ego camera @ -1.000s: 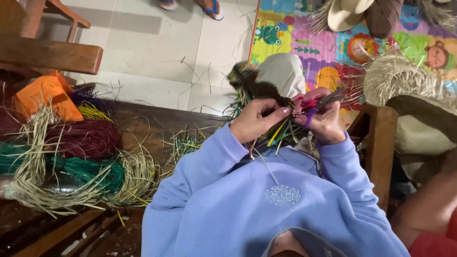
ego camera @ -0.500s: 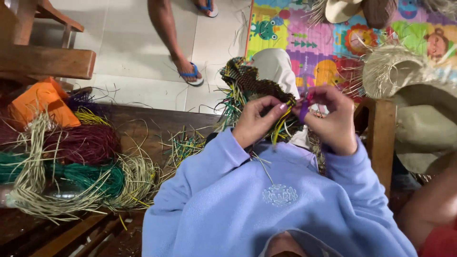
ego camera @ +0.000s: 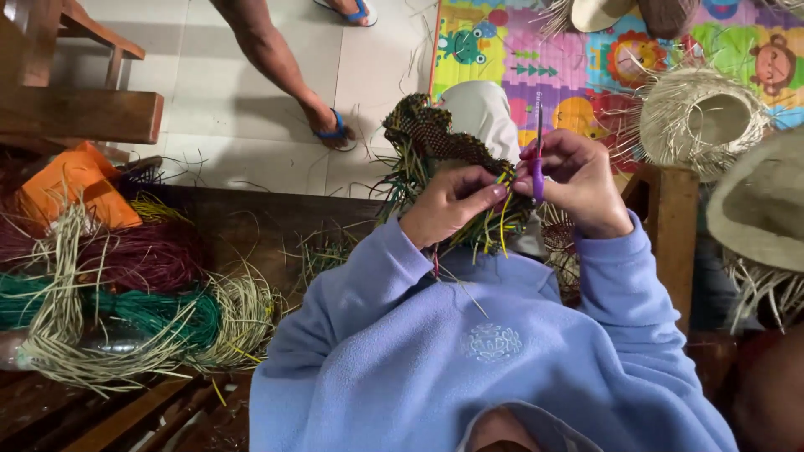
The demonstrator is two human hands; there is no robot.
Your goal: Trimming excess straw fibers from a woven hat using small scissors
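1. Bundles of dyed straw (ego camera: 126,310), maroon, green and natural, lie heaped on my bench.
2. An orange bag (ego camera: 71,184) sits behind them.
3. Someone's sandalled foot (ego camera: 331,125) crosses the tiled floor.
4. An unfinished straw hat (ego camera: 703,121) rests on a colourful play mat (ego camera: 486,42).

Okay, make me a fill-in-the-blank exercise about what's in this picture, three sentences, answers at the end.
1. The right hand holds a thin tool with a ____ handle.
2. The left hand pinches strands of the multicoloured woven piece, and both arms wear ____ fleece sleeves.
3. Beside the green straw bundle lies an ____ bag.

Missing words: purple; blue; orange
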